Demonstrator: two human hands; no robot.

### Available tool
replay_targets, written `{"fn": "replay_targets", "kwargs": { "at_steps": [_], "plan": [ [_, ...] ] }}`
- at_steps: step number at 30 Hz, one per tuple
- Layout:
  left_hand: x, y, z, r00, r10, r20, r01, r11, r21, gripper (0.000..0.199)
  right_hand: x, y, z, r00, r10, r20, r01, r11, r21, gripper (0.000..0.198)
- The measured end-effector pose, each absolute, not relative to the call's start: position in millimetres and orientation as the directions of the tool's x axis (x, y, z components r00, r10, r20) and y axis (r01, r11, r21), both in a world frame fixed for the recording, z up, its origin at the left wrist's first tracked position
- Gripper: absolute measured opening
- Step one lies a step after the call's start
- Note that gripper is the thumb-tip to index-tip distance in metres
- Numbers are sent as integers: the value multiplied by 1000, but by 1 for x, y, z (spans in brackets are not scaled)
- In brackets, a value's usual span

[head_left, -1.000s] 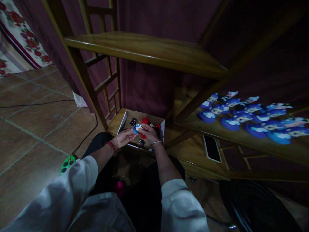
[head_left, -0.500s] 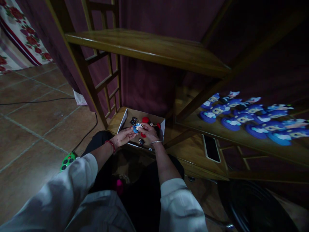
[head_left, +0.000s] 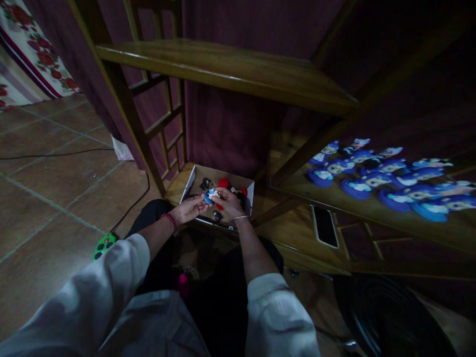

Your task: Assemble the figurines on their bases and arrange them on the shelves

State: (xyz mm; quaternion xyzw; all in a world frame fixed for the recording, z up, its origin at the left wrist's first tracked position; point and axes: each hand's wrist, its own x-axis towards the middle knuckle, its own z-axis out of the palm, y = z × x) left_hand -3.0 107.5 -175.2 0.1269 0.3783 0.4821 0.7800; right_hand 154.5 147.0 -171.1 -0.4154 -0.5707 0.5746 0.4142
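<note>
I have a small blue and white figurine point(head_left: 210, 195) pinched between my two hands, over the middle of the shallow box point(head_left: 251, 197). My left hand point(head_left: 190, 208) comes in across the box's near left corner, palm turned partly upward, its fingertips closed against the figurine's blue end. My right hand point(head_left: 228, 203) reaches in over the near right part of the box, back of the hand uppermost, thumb and fingers pressed together on the paler end. Both forearms stretch forward from the near side of the box and slant inward, so my hands meet at the figurine; a red bead bracelet point(head_left: 171, 221) circles my left wrist and a silver bangle point(head_left: 241, 217) my right.

Inside the box, beyond my fingers, lie a dark piece point(head_left: 206, 184) and a red piece point(head_left: 223, 182); another small dark piece point(head_left: 216, 216) sits near its front edge. Right of the box, a phone point(head_left: 325, 226) lies on the low wooden ledge point(head_left: 286, 233), and blue figures point(head_left: 372, 184) are grouped on a higher shelf point(head_left: 334, 196).
</note>
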Motion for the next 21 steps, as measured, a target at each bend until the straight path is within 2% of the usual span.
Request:
{"fn": "replay_targets", "kwargs": {
  "at_steps": [10, 21],
  "plan": [
    [-3, 107, -172, 245, 834, -495, -670, 515, 535, 16, 155, 147, -167, -366, 928, 63, 77, 98, -992, 27],
    [-5, 108, -174, 275, 822, -499, -682, 532, 502, 19, 151, 142, -162, -339, 939, 56, 76, 87, -993, 26]
  ]
}}
